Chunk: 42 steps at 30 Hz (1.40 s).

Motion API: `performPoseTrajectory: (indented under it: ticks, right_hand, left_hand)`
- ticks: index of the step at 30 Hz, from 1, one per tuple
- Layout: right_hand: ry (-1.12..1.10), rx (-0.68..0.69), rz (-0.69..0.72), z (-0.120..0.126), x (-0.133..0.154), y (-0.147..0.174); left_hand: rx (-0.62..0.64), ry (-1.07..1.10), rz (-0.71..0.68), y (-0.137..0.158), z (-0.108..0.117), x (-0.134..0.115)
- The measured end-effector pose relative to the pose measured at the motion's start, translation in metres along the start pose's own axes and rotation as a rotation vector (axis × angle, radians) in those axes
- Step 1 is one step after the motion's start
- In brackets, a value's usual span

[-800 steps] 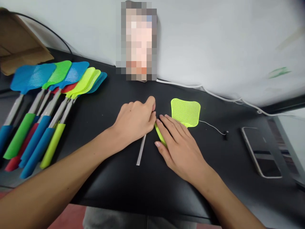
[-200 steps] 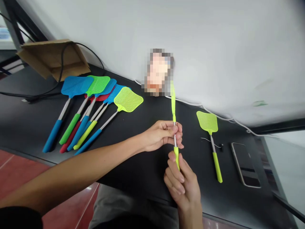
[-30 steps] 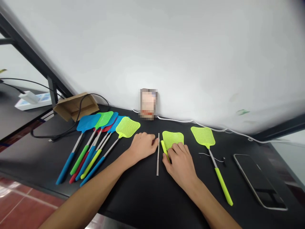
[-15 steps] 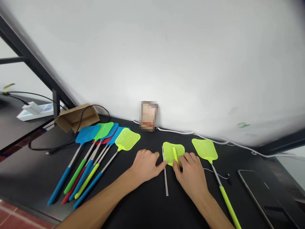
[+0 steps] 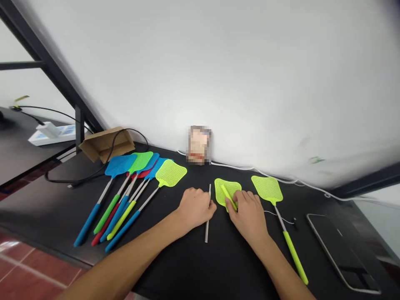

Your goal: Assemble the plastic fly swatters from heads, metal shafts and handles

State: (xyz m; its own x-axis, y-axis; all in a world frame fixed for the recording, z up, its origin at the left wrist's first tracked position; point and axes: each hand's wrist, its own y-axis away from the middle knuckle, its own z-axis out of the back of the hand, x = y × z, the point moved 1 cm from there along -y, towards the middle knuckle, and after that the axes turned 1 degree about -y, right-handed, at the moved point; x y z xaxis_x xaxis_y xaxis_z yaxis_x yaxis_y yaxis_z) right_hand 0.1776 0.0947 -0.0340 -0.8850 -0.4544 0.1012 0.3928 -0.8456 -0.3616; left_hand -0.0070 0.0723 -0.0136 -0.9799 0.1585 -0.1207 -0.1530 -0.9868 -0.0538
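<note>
My left hand is closed around a thin silver metal rod, whose two ends stick out beyond the fist. In my right hand a yellow-green handle tube is pinched between thumb and fingers, tilted to the left. Beneath that tube is a yellow-green perforated fly swatter head, partly covered by the right fingers. To the right of this hand lies a whole yellow-green fly swatter with a metal shaft.
Several fly swatters with blue, green, red and yellow-green parts lie fanned out at left. Behind them are an open cardboard box and a black cable. A phone lies at right. A blurred packet leans against the white wall.
My left fingers have closed around the metal rod, which has shifted left, away from the swatter head. The handle tube in my right hand leans further left. The camera view has shifted slightly.
</note>
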Motion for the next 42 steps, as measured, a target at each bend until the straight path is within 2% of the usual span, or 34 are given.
performPoseTrajectory:
  ticks: [9, 14, 25, 30, 32, 37, 42]
  right_hand:
    - [-0.017, 0.034, 0.001, 0.001, -0.001, -0.002]
    - [-0.046, 0.033, -0.009, -0.003, 0.0, -0.004]
    - [-0.19, -0.016, -0.132, 0.008, -0.003, 0.001]
    - [-0.349, -0.04, -0.092, 0.02, 0.009, 0.007]
    - [-0.393, -0.046, -0.051, 0.025, 0.017, 0.01]
    - [-0.416, -0.119, -0.006, 0.029, 0.026, 0.016]
    - [-0.452, -0.174, 0.017, 0.023, 0.023, 0.017]
  left_hand:
    - [-0.012, 0.098, -0.011, -0.001, 0.001, 0.001]
    - [-0.047, 0.26, 0.015, -0.003, -0.001, 0.003]
    - [-0.191, 0.921, 0.087, -0.013, -0.002, 0.012]
    - [-0.366, 1.472, 0.202, -0.016, -0.001, 0.013]
    - [-0.435, 1.632, 0.259, -0.017, 0.001, 0.014]
    - [-0.529, 1.859, 0.365, -0.017, 0.006, 0.016]
    - [-0.522, 1.928, 0.378, -0.017, 0.008, 0.015]
